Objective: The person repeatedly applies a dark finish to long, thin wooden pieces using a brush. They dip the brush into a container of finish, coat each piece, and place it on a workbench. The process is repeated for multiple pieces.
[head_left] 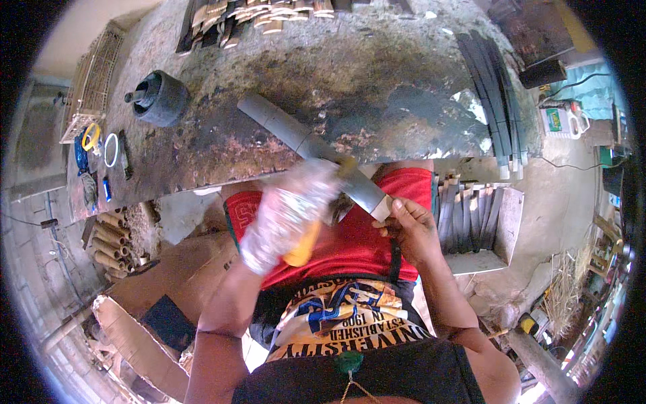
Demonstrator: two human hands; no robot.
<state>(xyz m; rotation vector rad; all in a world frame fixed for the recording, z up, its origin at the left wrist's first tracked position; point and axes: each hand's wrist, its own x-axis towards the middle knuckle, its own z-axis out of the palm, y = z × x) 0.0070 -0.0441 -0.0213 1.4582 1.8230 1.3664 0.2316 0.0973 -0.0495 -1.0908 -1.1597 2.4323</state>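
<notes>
Worn workroom around a stained counter (404, 67)
Left of the counter rises a grey block wall (30, 246); right of it spreads a pale, stained floor (538, 178); a pale open compartment (509, 229) sits below its right end.

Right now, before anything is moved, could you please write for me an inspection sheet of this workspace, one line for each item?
Surface: table blotched with dark and pale stains.
Work piece: long dark-grey piece, slanting across the table's near edge, pale at its near end.
Clutter: dark round pot and small blue item at left; dark strips at right.
Left hand: left hand in clear plastic, blurred, by the piece; yellow item beside it, grip unclear.
Right hand: right hand pinches the pale end.
Cables: thin dark cable at right, below the white jug.
Surroundings: cardboard at lower left.
</notes>
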